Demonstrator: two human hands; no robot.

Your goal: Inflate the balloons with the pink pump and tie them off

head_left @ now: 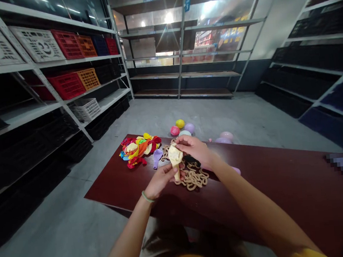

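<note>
Dark-red table (113, 181): over the tan rope (194, 179), your left hand (159, 181) pinches the neck and your right hand (196, 148) the top of the cream balloon (175, 155), likely light, soft, best gripped by its neck.

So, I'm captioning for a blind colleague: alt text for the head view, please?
A left hand and right hand hold an uninflated cream balloon over a dark red table with tangled beige cord. To their left lie a limp purple balloon and a multicoloured balloon pile; several inflated balloons show beyond the table.
</note>
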